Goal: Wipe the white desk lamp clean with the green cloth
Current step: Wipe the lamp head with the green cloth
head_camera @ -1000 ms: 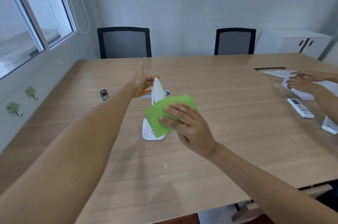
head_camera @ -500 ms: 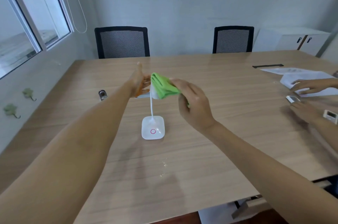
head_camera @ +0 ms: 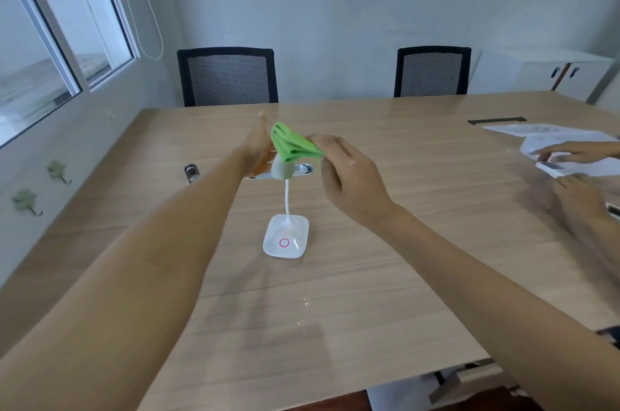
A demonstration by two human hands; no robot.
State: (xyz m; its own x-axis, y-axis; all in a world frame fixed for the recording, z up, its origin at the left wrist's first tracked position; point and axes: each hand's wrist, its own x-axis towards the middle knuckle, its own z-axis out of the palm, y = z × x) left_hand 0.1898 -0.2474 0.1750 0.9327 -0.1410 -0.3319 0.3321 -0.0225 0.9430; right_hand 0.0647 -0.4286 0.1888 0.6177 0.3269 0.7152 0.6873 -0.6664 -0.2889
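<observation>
The white desk lamp [head_camera: 286, 236] stands mid-table on a square base with a pink ring, its thin neck rising to a head that is mostly covered. My right hand [head_camera: 349, 172] pinches the folded green cloth [head_camera: 292, 143] and presses it over the top of the lamp head. On the far left side of the head, my left hand [head_camera: 256, 150] holds it steady; the fingers there are partly hidden by the cloth.
The wooden table [head_camera: 402, 242] carries a small dark object [head_camera: 191, 172] at left and a metal cable slot [head_camera: 295, 170] behind the lamp. Another person's hands [head_camera: 577, 155] move over papers [head_camera: 550, 142] at right. Two black chairs [head_camera: 228, 75] stand at the far edge.
My right hand has carried the cloth from down by the lamp's neck and base up onto the lamp head. The left hand has stayed on the head. The other person's hands shifted.
</observation>
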